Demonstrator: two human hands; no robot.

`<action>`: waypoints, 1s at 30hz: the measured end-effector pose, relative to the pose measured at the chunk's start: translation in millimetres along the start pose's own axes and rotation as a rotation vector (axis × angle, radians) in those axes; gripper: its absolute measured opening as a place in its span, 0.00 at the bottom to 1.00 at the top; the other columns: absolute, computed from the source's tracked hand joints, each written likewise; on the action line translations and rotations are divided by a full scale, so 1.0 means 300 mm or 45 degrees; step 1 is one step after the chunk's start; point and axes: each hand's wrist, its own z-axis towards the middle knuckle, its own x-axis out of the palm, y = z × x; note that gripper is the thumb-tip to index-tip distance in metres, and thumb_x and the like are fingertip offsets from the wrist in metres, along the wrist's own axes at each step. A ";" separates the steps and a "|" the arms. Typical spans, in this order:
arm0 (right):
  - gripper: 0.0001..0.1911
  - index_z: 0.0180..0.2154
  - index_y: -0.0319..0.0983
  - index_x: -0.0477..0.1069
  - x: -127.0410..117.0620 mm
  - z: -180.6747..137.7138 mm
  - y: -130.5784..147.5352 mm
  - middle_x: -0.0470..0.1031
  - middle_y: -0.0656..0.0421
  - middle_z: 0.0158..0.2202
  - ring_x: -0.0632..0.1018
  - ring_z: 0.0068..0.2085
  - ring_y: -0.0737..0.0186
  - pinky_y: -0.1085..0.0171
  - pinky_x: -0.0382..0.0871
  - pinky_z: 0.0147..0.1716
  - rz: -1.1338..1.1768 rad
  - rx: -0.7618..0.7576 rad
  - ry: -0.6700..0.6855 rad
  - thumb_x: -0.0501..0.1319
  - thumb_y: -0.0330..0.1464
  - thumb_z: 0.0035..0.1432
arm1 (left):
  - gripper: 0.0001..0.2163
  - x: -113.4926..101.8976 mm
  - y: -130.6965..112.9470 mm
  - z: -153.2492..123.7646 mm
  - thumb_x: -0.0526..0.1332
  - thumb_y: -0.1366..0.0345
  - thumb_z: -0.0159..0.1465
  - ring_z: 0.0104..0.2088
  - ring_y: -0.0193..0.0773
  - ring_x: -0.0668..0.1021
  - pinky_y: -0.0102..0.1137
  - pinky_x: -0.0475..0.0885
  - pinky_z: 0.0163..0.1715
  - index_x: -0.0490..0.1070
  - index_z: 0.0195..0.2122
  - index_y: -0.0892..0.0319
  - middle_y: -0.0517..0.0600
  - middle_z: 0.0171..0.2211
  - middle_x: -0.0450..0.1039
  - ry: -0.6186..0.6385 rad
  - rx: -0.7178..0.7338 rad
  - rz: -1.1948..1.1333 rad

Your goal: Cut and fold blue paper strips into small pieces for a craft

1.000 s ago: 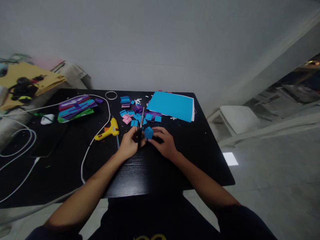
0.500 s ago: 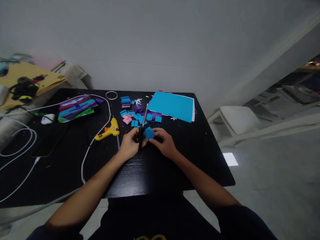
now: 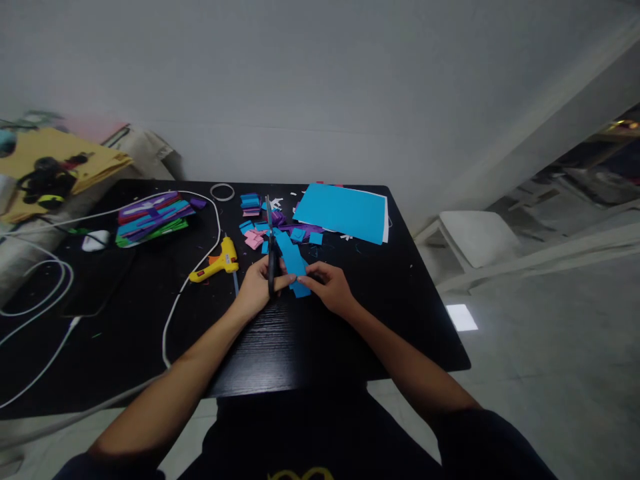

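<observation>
My left hand (image 3: pixel 257 285) is closed around the black handles of a pair of scissors (image 3: pixel 272 257), whose blades point away toward the wall. Its thumb also touches a blue paper strip (image 3: pixel 293 259). My right hand (image 3: pixel 330 287) pinches that strip near its lower end. The strip slants up and left, just right of the scissors, and a second blue layer shows at its lower edge. Beyond my hands lie small cut pieces: pink paper pieces (image 3: pixel 255 239), blue squares (image 3: pixel 315 238) and purple scraps (image 3: pixel 277 217).
Blue sheets over white ones (image 3: pixel 345 213) lie at the back right. A yellow glue gun (image 3: pixel 217 261) rests to the left, inside a looping white cable (image 3: pixel 173 320). Farther left are a bundle of coloured strips (image 3: pixel 153 217) and a white mouse-like object (image 3: pixel 95 241). A white stool (image 3: pixel 475 237) stands right.
The small folded blue piece between my hands now shows as a long strip reaching away from me. The scissors have shifted left and stand more upright.
</observation>
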 end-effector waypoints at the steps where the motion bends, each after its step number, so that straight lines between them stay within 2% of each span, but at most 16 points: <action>1: 0.11 0.32 0.41 0.77 0.002 0.000 0.003 0.79 0.60 0.31 0.80 0.34 0.60 0.60 0.74 0.39 0.024 0.026 0.002 0.71 0.41 0.54 | 0.16 0.000 -0.002 -0.001 0.76 0.65 0.47 0.17 0.28 0.68 0.24 0.63 0.17 0.71 0.31 0.60 0.41 0.21 0.70 0.012 0.010 0.016; 8: 0.13 0.31 0.41 0.77 0.011 -0.002 0.011 0.80 0.61 0.30 0.80 0.33 0.60 0.62 0.74 0.35 0.140 0.141 -0.006 0.71 0.43 0.52 | 0.17 0.008 -0.011 -0.005 0.77 0.65 0.46 0.18 0.28 0.66 0.25 0.64 0.19 0.69 0.29 0.59 0.40 0.20 0.67 0.005 0.086 0.051; 13: 0.13 0.31 0.40 0.77 0.017 0.000 0.002 0.80 0.60 0.29 0.80 0.33 0.60 0.62 0.74 0.36 0.111 0.174 -0.063 0.71 0.43 0.52 | 0.18 0.013 0.001 -0.007 0.77 0.63 0.46 0.24 0.30 0.69 0.26 0.67 0.25 0.67 0.29 0.59 0.41 0.24 0.69 -0.007 0.150 0.079; 18: 0.14 0.31 0.40 0.78 0.020 0.004 -0.001 0.81 0.59 0.30 0.80 0.33 0.58 0.61 0.73 0.35 0.140 0.214 -0.128 0.71 0.43 0.51 | 0.17 0.011 0.000 -0.008 0.76 0.61 0.47 0.25 0.31 0.71 0.26 0.67 0.26 0.69 0.29 0.59 0.43 0.25 0.70 -0.003 0.190 0.175; 30: 0.16 0.32 0.40 0.78 0.026 0.001 0.008 0.81 0.60 0.32 0.80 0.33 0.61 0.62 0.74 0.37 0.344 0.331 -0.085 0.74 0.43 0.47 | 0.18 0.035 -0.018 -0.010 0.75 0.60 0.46 0.20 0.29 0.67 0.26 0.63 0.20 0.68 0.30 0.58 0.41 0.23 0.69 -0.063 0.055 0.147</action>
